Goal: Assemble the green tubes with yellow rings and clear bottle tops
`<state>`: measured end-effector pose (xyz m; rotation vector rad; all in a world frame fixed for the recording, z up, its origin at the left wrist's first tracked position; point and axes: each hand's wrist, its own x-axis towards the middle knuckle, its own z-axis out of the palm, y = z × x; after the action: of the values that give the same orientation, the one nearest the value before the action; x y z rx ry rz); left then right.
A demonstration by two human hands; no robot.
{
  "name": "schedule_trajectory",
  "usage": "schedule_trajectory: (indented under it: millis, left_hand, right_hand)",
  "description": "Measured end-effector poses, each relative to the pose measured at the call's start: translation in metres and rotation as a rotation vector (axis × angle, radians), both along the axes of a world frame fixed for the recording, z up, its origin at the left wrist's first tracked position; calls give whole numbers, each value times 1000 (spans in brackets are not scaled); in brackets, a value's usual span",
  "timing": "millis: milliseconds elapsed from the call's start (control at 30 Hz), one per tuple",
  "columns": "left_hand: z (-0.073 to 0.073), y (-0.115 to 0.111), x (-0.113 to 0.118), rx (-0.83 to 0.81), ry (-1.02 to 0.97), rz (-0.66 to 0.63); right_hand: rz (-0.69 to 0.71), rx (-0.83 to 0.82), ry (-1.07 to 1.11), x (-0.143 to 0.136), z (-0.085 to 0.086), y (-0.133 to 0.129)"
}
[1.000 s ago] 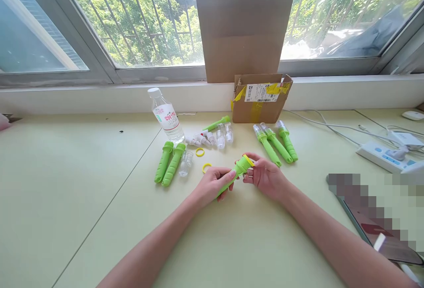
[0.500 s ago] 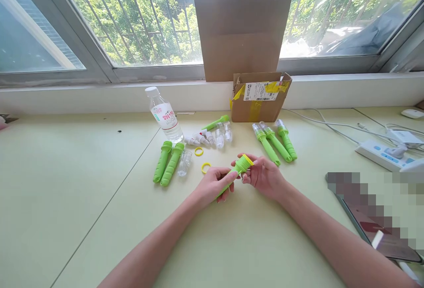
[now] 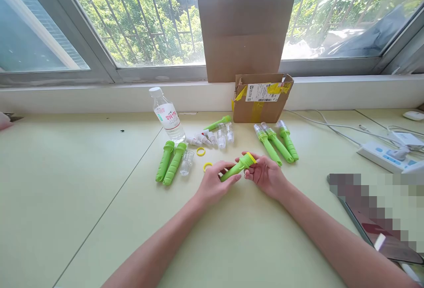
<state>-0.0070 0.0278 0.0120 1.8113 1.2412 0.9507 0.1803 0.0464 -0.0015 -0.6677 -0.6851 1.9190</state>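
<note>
A green plastic handle (image 3: pixel 234 171) with a threaded end is held at a slant between my two hands. My left hand (image 3: pixel 215 181) grips its lower part, the thumb lying along the near side. At the upper end, a yellow ring (image 3: pixel 251 157) sits around the rim. My right hand (image 3: pixel 267 176) has its fingers curled about that end, thumb at the ring and fingertips partly hidden behind the threads. Just beyond my left hand lies a loose yellow ring (image 3: pixel 207 166), partly covered by it, and farther back another yellow ring (image 3: pixel 200 151).
Left are two green handles (image 3: pixel 172 164) and a clear ribbed cap (image 3: pixel 187 163). Behind lie white-tipped pieces (image 3: pixel 202 138), clear caps (image 3: pixel 221 138) and a green handle (image 3: pixel 217 123). Around these stand a water bottle (image 3: pixel 168 118), carton (image 3: pixel 261 102), capped green sticks (image 3: pixel 276 144), power strip (image 3: pixel 380 155) and phone (image 3: pixel 371 217).
My left hand has shifted its grip, its fingers now behind the handle and the lower end showing. The handle lies flatter. The whole view has moved slightly.
</note>
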Motion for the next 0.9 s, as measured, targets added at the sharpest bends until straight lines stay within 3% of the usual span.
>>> schedule_trajectory:
  millis: [200, 567, 900]
  left_hand:
    - [1, -2, 2, -1, -35, 37]
    - [12, -9, 5, -242, -233, 44]
    - [16, -10, 5, -326, -260, 5]
  right_hand:
    - [5, -33, 13, 1, 1, 0]
    - [32, -59, 49, 2, 5, -2]
    - [40, -59, 54, 3, 6, -2]
